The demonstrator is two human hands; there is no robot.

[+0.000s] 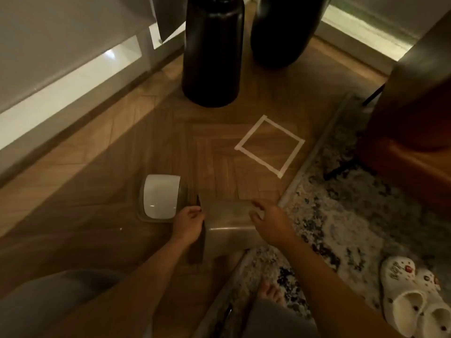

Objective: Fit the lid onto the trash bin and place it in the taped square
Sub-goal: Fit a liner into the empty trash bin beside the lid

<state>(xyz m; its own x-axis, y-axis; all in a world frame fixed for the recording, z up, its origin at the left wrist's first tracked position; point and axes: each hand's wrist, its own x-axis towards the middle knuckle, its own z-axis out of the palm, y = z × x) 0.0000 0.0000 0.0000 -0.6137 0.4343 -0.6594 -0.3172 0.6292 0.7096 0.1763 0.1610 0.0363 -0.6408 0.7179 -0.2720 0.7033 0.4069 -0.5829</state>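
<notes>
1. Grey plastic is what you have in hand: the trash bin (227, 225) sits low and centre in the frame on the wooden floor (97, 215), apparently on its side with its opening towards frame left, though the dim light leaves that uncertain.
2. Your left hand (189, 224) is at the bin's left edge, fingers curled round the rim; I judge that grip pressed onto the bin.
3. Your right hand (271, 220) lies over the bin's right side with fingers spread, touching or just above it; I cannot tell whether it actually clasps the bin.
4. Look left of the bin: the lid (159, 197), pale flap in a grey frame, lies flat on the floor just beside your left hand, not yet fitted.
5. Look up and right of centre: the taped square (269, 148) has nothing inside it; it lies well apart from the bin, between two dark vases (212, 50) above and the patterned rug (341, 215) at right.
6. Judged from this, nothing is finished; righting the bin, fitting the lid and carrying it into the square all remain.
</notes>
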